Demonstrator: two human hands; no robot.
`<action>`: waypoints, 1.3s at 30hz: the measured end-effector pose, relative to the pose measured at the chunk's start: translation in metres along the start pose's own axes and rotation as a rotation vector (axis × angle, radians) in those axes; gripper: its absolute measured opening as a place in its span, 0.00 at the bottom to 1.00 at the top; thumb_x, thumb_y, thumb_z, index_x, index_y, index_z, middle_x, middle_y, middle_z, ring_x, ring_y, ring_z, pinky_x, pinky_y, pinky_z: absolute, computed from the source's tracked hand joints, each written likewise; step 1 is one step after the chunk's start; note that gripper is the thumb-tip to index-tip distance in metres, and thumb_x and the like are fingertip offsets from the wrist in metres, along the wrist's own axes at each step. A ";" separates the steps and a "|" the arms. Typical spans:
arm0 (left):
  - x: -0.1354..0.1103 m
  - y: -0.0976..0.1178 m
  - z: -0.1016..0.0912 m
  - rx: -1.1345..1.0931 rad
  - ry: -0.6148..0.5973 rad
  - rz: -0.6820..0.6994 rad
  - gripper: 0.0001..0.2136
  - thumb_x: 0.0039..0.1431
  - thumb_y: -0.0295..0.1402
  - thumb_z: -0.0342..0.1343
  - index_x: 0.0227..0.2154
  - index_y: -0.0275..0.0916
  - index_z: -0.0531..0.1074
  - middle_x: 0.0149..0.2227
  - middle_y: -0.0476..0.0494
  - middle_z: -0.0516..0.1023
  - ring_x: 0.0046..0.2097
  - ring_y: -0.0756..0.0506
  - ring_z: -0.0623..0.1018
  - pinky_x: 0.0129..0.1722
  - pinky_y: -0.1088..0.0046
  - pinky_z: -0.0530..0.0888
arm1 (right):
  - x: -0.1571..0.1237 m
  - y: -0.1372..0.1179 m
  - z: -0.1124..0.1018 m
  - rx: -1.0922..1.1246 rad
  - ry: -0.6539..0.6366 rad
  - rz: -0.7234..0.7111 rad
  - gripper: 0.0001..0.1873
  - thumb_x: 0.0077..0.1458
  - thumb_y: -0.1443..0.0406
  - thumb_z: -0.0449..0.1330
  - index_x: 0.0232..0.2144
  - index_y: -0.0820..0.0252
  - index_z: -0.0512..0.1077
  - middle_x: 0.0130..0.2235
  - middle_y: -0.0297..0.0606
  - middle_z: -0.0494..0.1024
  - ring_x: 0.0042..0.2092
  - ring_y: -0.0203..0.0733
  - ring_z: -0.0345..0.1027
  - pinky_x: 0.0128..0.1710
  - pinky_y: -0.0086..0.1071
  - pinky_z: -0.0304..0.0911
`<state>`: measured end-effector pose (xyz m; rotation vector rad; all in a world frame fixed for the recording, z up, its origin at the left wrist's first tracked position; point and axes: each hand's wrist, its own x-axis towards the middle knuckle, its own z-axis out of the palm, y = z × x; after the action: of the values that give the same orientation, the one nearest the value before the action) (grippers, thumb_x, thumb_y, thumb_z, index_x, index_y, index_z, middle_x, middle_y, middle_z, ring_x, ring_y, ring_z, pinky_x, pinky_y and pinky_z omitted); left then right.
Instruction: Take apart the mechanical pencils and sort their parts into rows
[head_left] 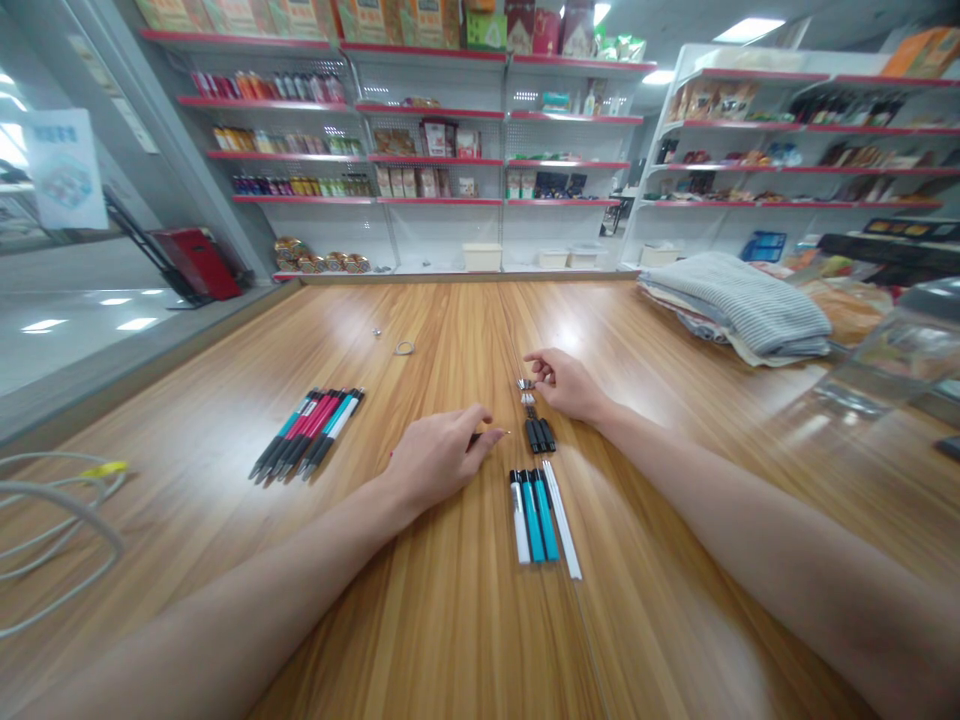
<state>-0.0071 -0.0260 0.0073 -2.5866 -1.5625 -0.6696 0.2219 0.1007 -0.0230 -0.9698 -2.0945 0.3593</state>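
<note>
My left hand is closed around a pen, mostly hidden in the grip. Its thin bare tip pokes out past the thumb, and a speck of red shows behind the palm. My right hand is just beside a row of small silver pen tips, its index finger apart from the thumb and the other fingers curled. Below those lie small springs, black rubber grips, white and teal pen barrels and slim white refills, lined up on the wooden table.
Several assembled pens in red, teal and white lie at the left. Farther back is a small cable loop. Folded striped cloth and a clear container occupy the right. White cable curls at the left edge; stocked shelves stand behind.
</note>
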 end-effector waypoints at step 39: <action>0.000 -0.002 0.001 -0.011 0.011 0.014 0.14 0.64 0.44 0.44 0.40 0.40 0.68 0.35 0.45 0.79 0.34 0.45 0.77 0.30 0.73 0.66 | 0.001 -0.001 0.002 0.038 0.053 -0.023 0.19 0.48 0.74 0.54 0.44 0.62 0.70 0.38 0.41 0.69 0.35 0.35 0.66 0.32 0.28 0.66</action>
<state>-0.0082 -0.0245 0.0062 -2.5940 -1.5411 -0.6925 0.2199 0.1010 -0.0232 -0.9227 -2.0420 0.3560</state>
